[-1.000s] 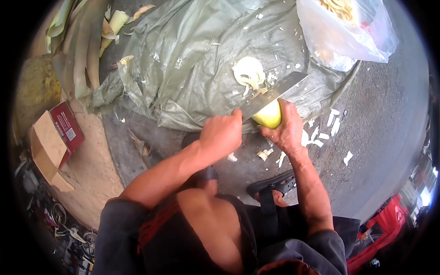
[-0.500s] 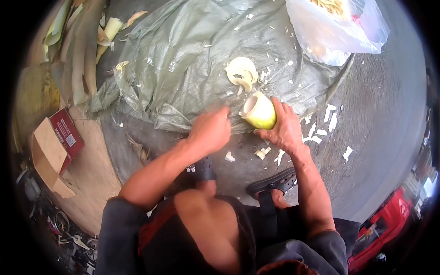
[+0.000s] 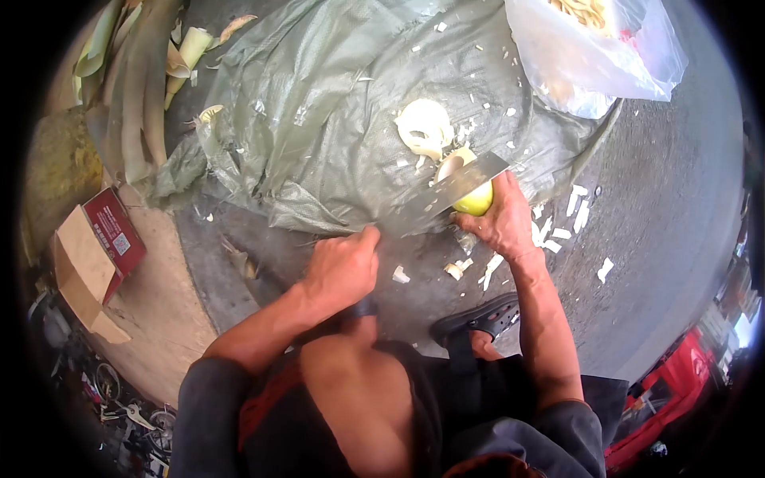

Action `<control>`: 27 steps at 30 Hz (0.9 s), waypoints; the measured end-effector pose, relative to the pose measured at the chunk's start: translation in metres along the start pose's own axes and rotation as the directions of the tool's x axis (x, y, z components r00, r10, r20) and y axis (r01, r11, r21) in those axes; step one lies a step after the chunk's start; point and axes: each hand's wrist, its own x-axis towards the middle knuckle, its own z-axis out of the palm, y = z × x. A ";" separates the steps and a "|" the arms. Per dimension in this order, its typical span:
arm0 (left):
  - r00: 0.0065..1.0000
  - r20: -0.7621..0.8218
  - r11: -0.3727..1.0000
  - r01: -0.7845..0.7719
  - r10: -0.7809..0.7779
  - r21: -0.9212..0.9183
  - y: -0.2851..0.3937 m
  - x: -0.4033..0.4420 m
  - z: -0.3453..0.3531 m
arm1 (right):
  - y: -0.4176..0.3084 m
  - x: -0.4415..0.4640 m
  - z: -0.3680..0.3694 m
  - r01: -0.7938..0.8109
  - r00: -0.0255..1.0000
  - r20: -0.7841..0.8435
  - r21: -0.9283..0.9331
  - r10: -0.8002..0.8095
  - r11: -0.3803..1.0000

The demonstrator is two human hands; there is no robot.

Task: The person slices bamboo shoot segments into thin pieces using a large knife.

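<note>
My left hand (image 3: pixel 343 263) is closed around the handle of a broad knife, whose blurred blade (image 3: pixel 458 190) points up and to the right. The blade passes over a hollow, yellow-green plant piece (image 3: pixel 476 201) and hides its middle. Fingers of my right hand (image 3: pixel 506 221) wrap the right and lower sides of this piece. Pale ring-like slices (image 3: pixel 424 127) lie just beyond it on a crumpled grey-green sheet (image 3: pixel 319 119). Small white scraps (image 3: pixel 580 213) are scattered on the ground to the right of my right hand.
At the upper right stands a translucent plastic bag (image 3: pixel 598 68) with pale strips inside. An open cardboard box (image 3: pixel 84 255) sits at left, below long peeled sheaths (image 3: pixel 135 103). My shoe (image 3: pixel 490 317) is below my right hand. A red object (image 3: pixel 669 398) shows at lower right.
Half a second ago the blade could not be made out; now it shows across the plant piece. My left hand has moved down and left over the last second. My right hand still holds the piece.
</note>
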 end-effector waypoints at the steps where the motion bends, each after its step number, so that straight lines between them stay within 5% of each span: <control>1: 1.000 0.018 1.000 0.026 -0.026 0.010 0.002 0.001 0.001 | -0.002 0.001 -0.001 0.004 1.000 0.010 -0.017 -0.004 1.000; 4: 0.994 0.061 0.996 0.085 -0.086 0.017 0.006 0.007 -0.001 | -0.006 -0.003 0.004 0.102 0.994 -0.025 -0.142 -0.107 0.985; 27: 1.000 0.013 1.000 0.027 -0.027 0.000 0.026 0.035 0.014 | -0.007 -0.010 0.015 0.105 0.982 -0.144 -0.135 -0.124 0.985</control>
